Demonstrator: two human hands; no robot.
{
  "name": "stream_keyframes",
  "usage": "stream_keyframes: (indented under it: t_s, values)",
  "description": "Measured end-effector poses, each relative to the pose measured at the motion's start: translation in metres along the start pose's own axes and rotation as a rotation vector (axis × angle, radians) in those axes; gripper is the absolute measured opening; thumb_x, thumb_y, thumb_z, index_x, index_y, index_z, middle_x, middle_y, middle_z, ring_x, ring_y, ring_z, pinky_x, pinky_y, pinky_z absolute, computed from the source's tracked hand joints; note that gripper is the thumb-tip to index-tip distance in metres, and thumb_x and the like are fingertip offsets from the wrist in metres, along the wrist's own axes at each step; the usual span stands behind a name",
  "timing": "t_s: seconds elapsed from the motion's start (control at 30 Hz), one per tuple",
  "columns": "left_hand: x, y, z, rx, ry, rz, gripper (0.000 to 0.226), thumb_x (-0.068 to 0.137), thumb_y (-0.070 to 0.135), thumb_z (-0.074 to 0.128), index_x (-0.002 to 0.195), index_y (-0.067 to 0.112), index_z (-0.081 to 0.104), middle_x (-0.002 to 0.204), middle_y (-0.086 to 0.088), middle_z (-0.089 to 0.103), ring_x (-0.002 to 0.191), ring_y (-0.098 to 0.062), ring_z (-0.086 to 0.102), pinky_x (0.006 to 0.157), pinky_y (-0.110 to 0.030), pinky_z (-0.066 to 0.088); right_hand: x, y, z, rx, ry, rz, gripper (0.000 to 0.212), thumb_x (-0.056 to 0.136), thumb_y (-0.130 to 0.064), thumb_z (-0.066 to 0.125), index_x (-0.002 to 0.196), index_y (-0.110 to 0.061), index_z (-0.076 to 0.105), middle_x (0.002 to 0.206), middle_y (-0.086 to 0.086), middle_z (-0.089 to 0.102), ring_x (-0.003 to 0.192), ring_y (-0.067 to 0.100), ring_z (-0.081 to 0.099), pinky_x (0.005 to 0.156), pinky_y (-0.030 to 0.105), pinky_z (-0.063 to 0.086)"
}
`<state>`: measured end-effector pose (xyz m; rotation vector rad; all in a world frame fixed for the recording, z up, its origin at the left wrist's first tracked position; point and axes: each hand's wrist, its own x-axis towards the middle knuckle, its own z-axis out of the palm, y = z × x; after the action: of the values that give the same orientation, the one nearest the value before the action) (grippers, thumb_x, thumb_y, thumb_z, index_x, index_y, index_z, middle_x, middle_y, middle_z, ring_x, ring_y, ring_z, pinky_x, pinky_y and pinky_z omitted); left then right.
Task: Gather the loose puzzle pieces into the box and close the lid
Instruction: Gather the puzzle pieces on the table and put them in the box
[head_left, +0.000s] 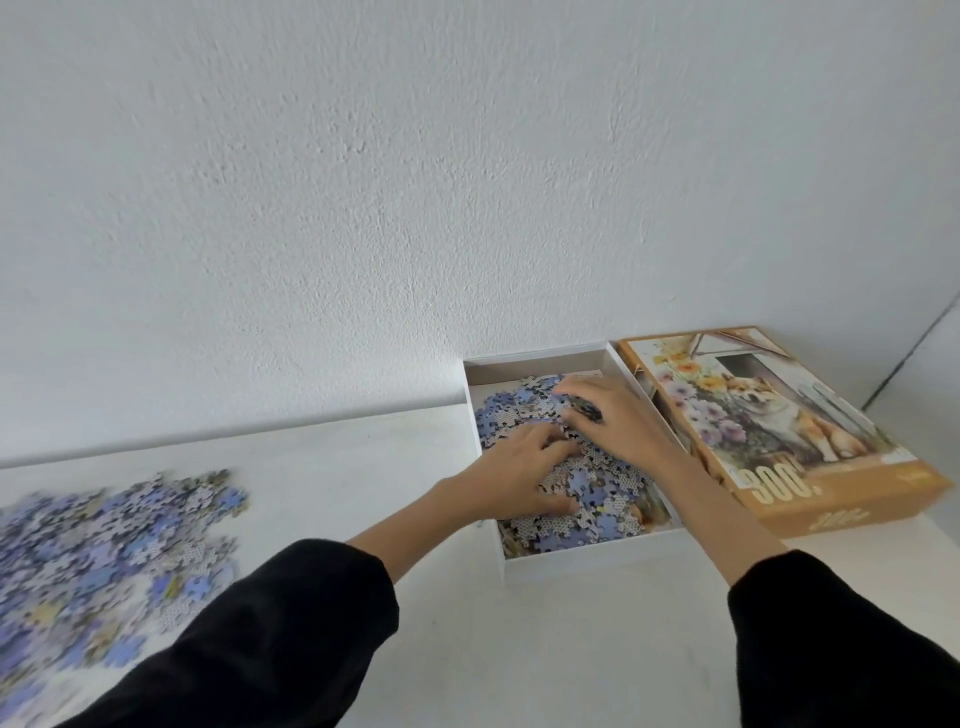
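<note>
The white box (582, 564) stands open against the wall, right of centre, holding a heap of blue and white puzzle pieces (597, 493). Both hands are inside it. My left hand (519, 467) lies palm down on the heap with fingers spread. My right hand (608, 410) rests further back on the pieces, its fingers bent over them; whether it holds any is unclear. A large pile of loose pieces (104, 556) covers the table at the left, blurred. The lid (779, 431), orange with a dog and flowers picture, lies face up just right of the box.
The white table (363, 467) meets a white wall at the back. A corner of the room shows at the far right behind the lid. My black sleeves cross the near part of the table.
</note>
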<state>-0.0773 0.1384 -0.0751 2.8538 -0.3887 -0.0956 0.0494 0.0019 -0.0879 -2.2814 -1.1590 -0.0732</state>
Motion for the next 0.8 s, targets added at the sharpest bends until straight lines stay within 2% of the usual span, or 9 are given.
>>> stream_keyframes:
  t_s: [0.1, 0.2, 0.33, 0.47, 0.53, 0.6, 0.67, 0.73, 0.8]
  values:
    - [0.002, 0.005, 0.002, 0.092, -0.068, -0.019, 0.065, 0.091, 0.047, 0.049, 0.144, 0.013, 0.028, 0.149, -0.011, 0.022, 0.136, -0.025, 0.021, 0.11, -0.038, 0.025, 0.0, 0.002, 0.001, -0.059, -0.018, 0.04, 0.031, 0.095, -0.023, 0.047, 0.125, -0.018, 0.056, 0.13, -0.001, 0.054, 0.124, 0.016, 0.043, 0.106, 0.037, 0.03]
    - [0.006, 0.01, -0.003, 0.094, -0.043, -0.035, 0.057, 0.094, 0.04, 0.048, 0.141, 0.013, 0.031, 0.146, -0.011, 0.025, 0.131, -0.025, 0.03, 0.107, -0.038, 0.031, -0.001, 0.004, -0.001, -0.06, 0.029, 0.095, 0.034, 0.098, -0.024, 0.042, 0.129, -0.018, 0.052, 0.135, 0.002, 0.051, 0.128, 0.017, 0.04, 0.108, 0.035, 0.028]
    - [0.002, 0.015, 0.001, 0.134, 0.003, -0.075, 0.051, 0.099, 0.037, 0.035, 0.143, 0.011, 0.028, 0.147, -0.013, 0.027, 0.132, -0.027, 0.031, 0.109, -0.041, 0.027, 0.0, 0.004, 0.0, -0.057, 0.023, 0.062, 0.038, 0.099, -0.029, 0.037, 0.134, -0.021, 0.047, 0.143, 0.001, 0.041, 0.134, 0.016, 0.033, 0.112, 0.039, 0.022]
    - [-0.007, 0.017, 0.006, 0.11, -0.191, -0.067, 0.066, 0.098, 0.049, 0.023, 0.15, 0.014, 0.002, 0.157, -0.011, -0.004, 0.145, -0.024, -0.003, 0.118, -0.043, 0.004, 0.002, 0.007, 0.007, -0.079, -0.141, 0.135, 0.041, 0.1, -0.032, 0.03, 0.139, -0.023, 0.038, 0.149, -0.002, 0.03, 0.141, 0.014, 0.018, 0.115, 0.044, 0.008]
    - [-0.01, 0.014, 0.004, 0.161, -0.255, -0.019, 0.069, 0.097, 0.052, 0.022, 0.149, 0.016, -0.005, 0.156, -0.009, -0.012, 0.144, -0.022, -0.011, 0.118, -0.042, -0.001, 0.004, 0.009, 0.01, -0.108, -0.162, 0.161, 0.043, 0.1, -0.035, 0.028, 0.141, -0.023, 0.035, 0.151, -0.001, 0.027, 0.141, 0.014, 0.017, 0.115, 0.044, 0.008]
    - [-0.011, 0.013, 0.001, 0.157, -0.248, 0.022, 0.066, 0.098, 0.05, 0.024, 0.15, 0.017, 0.002, 0.157, -0.008, -0.006, 0.145, -0.021, -0.004, 0.118, -0.042, 0.003, 0.004, 0.008, 0.009, -0.128, -0.147, 0.16, 0.043, 0.1, -0.034, 0.028, 0.141, -0.022, 0.035, 0.151, 0.0, 0.027, 0.141, 0.016, 0.017, 0.115, 0.042, 0.01]
    - [-0.012, 0.012, -0.001, 0.134, -0.131, 0.025, 0.057, 0.099, 0.045, 0.027, 0.148, 0.016, 0.02, 0.157, -0.008, 0.013, 0.143, -0.021, 0.016, 0.115, -0.041, 0.016, 0.002, 0.006, 0.006, -0.147, -0.07, 0.125, 0.041, 0.1, -0.031, 0.031, 0.138, -0.021, 0.04, 0.149, 0.001, 0.031, 0.139, 0.017, 0.022, 0.115, 0.039, 0.013]
    - [-0.012, 0.009, 0.001, 0.169, 0.039, -0.034, 0.05, 0.099, 0.042, 0.029, 0.141, 0.014, 0.035, 0.148, -0.009, 0.032, 0.132, -0.023, 0.035, 0.109, -0.041, 0.027, -0.001, 0.003, 0.001, -0.107, 0.008, 0.068, 0.036, 0.099, -0.028, 0.035, 0.132, -0.021, 0.049, 0.142, 0.0, 0.042, 0.133, 0.017, 0.034, 0.111, 0.037, 0.023]
    - [-0.013, 0.005, 0.002, 0.231, 0.108, -0.115, 0.049, 0.099, 0.043, 0.03, 0.137, 0.015, 0.039, 0.141, -0.007, 0.039, 0.124, -0.024, 0.043, 0.106, -0.04, 0.031, -0.003, -0.002, -0.001, -0.022, 0.032, 0.031, 0.03, 0.098, -0.025, 0.039, 0.121, -0.019, 0.059, 0.127, -0.002, 0.056, 0.121, 0.015, 0.046, 0.102, 0.037, 0.035]
